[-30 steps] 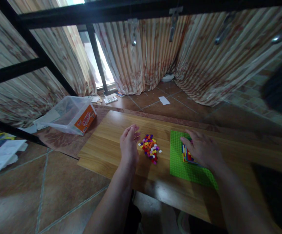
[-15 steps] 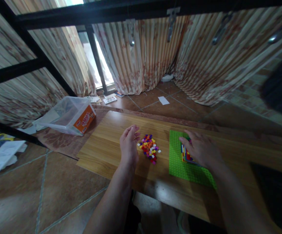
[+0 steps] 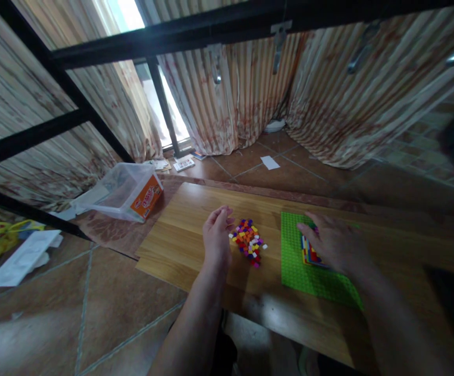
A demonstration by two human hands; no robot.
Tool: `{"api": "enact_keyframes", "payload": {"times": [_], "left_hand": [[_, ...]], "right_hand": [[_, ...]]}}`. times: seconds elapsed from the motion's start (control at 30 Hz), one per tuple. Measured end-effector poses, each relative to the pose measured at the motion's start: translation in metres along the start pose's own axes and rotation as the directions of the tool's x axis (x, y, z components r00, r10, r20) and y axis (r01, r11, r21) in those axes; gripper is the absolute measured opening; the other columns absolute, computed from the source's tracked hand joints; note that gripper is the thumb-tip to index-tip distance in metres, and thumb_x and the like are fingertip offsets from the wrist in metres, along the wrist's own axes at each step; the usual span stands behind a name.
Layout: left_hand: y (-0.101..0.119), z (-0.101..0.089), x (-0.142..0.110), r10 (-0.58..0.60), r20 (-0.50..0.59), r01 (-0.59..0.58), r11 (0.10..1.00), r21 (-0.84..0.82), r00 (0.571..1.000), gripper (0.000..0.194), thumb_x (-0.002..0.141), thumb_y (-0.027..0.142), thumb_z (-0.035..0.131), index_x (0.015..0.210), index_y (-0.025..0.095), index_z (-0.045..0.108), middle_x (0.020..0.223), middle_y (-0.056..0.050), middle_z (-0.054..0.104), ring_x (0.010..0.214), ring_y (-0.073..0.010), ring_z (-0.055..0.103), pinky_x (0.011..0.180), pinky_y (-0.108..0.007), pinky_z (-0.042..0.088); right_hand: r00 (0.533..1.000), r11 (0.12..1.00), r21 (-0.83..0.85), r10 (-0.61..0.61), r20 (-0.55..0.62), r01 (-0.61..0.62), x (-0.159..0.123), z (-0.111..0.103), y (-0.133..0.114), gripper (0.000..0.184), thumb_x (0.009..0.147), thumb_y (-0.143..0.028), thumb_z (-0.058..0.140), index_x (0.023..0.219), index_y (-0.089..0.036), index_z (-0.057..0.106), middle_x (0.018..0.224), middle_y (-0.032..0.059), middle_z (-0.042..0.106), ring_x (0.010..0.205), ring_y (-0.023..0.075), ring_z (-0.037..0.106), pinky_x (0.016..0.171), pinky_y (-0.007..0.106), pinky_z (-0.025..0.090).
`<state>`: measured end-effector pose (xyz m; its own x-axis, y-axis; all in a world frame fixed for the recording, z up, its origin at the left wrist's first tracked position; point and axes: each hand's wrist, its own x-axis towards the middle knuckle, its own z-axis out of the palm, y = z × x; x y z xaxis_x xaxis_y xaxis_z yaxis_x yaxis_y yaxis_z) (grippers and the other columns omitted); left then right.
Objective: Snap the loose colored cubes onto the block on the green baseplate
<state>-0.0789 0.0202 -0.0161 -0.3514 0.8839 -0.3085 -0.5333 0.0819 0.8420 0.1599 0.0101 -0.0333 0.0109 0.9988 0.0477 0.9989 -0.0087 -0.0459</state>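
My left hand [image 3: 217, 235] is raised just left of a pile of small coloured bricks [image 3: 248, 240], its fingers curled and the fingertips brought together. Whatever may be pinched there is too small to make out. Over a green baseplate [image 3: 295, 271] is my right hand [image 3: 332, 243], thumb and forefinger stretched and apart. Beneath it, a low multicoloured brick build [image 3: 309, 254] sits on the plate, with red, yellow, blue and white showing at its left edge. My palm covers the rest of the build, and my other right fingers are hidden.
All this is on a wooden table [image 3: 179, 235]. A clear plastic bin [image 3: 120, 190] with an orange label stands on the floor beyond its left end. A dark flat object [image 3: 452, 297] lies at the right. Black metal bars [image 3: 152, 39] cross in front of curtains.
The whole view has shifted slightly, so everything appears a little further right and lower. Both hands keep nearly the same pose beside the pile and over the build.
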Motion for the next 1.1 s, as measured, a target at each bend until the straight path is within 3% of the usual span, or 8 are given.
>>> {"api": "enact_keyframes", "payload": {"times": [0.23,0.57,0.67,0.73,0.8,0.87,0.93,1.1], "left_hand": [[-0.002,-0.006,0.011,0.026,0.032,-0.031,0.988,0.148,0.999,0.027,0.064,0.033,0.074,0.084,0.016,0.070,0.086,-0.003,0.071,0.071,-0.0104,0.057,0.071,-0.024,0.041],[0.001,-0.016,0.021,0.070,0.286,-0.219,0.821,0.528,0.956,0.023,0.074,0.035,0.065,0.083,0.016,0.073,0.084,-0.004,0.071,0.082,-0.0165,0.059,0.077,-0.028,0.041],[0.001,-0.019,0.021,0.066,0.274,-0.209,0.819,0.535,0.959,0.025,0.075,0.037,0.064,0.085,0.016,0.073,0.085,-0.004,0.071,0.083,-0.0169,0.060,0.077,-0.028,0.041],[0.000,-0.019,0.022,0.072,0.259,-0.204,0.823,0.530,0.963,0.026,0.075,0.038,0.064,0.085,0.015,0.073,0.085,-0.004,0.071,0.083,-0.0167,0.059,0.076,-0.028,0.041],[0.000,-0.018,0.022,0.081,0.256,-0.208,0.828,0.522,0.963,0.027,0.076,0.039,0.063,0.085,0.015,0.073,0.085,-0.005,0.071,0.082,-0.0165,0.059,0.075,-0.028,0.041],[0.001,-0.017,0.022,0.088,0.258,-0.213,0.833,0.511,0.962,0.028,0.076,0.040,0.063,0.085,0.015,0.072,0.086,-0.005,0.072,0.081,-0.0164,0.059,0.075,-0.028,0.041],[0.001,-0.018,0.022,0.088,0.260,-0.213,0.835,0.507,0.962,0.028,0.076,0.040,0.063,0.085,0.015,0.072,0.087,-0.005,0.072,0.081,-0.0162,0.059,0.075,-0.028,0.041],[0.005,-0.021,0.020,0.063,0.262,-0.193,0.840,0.507,0.963,0.024,0.073,0.035,0.066,0.085,0.015,0.072,0.086,-0.005,0.071,0.081,-0.0159,0.059,0.075,-0.027,0.042]], "right_hand": [[1.000,1.000,0.007,0.005,0.013,-0.005,-0.002,-0.004,-0.002,0.059,0.099,-0.053,0.027,0.134,-0.014,0.054,0.130,0.0181,0.064,0.116,0.0378,0.060,0.092,0.057,0.046],[1.000,0.998,0.056,0.003,-0.019,-0.002,-0.007,0.001,0.000,0.058,0.097,-0.055,0.033,0.134,-0.015,0.056,0.124,0.0202,0.067,0.111,0.0409,0.061,0.087,0.061,0.046],[0.993,0.997,0.083,0.021,-0.119,-0.011,-0.014,-0.003,-0.005,0.054,0.097,-0.053,0.037,0.129,-0.016,0.060,0.122,0.0196,0.067,0.110,0.0410,0.060,0.087,0.062,0.044],[0.963,0.990,0.138,0.029,-0.269,0.008,-0.023,-0.007,-0.017,0.044,0.096,-0.049,0.043,0.118,-0.018,0.066,0.116,0.0171,0.069,0.108,0.0387,0.060,0.090,0.060,0.042],[0.929,0.955,0.253,-0.053,-0.365,0.154,-0.033,-0.008,-0.036,0.033,0.096,-0.043,0.047,0.105,-0.021,0.070,0.106,0.0114,0.071,0.101,0.0320,0.062,0.091,0.051,0.044],[0.927,0.858,0.405,-0.184,-0.328,0.314,-0.042,-0.005,-0.060,0.025,0.096,-0.036,0.049,0.096,-0.022,0.070,0.097,0.0074,0.071,0.093,0.0247,0.063,0.086,0.041,0.047],[0.931,0.807,0.471,-0.259,-0.257,0.355,-0.048,0.003,-0.082,0.020,0.095,-0.029,0.051,0.097,-0.022,0.070,0.097,0.0063,0.070,0.092,0.0228,0.062,0.083,0.037,0.047],[0.947,0.847,0.426,-0.267,-0.178,0.319,-0.045,0.023,-0.111,0.017,0.089,-0.031,0.062,0.101,-0.022,0.069,0.099,0.0077,0.069,0.093,0.0263,0.059,0.084,0.040,0.046]]}}
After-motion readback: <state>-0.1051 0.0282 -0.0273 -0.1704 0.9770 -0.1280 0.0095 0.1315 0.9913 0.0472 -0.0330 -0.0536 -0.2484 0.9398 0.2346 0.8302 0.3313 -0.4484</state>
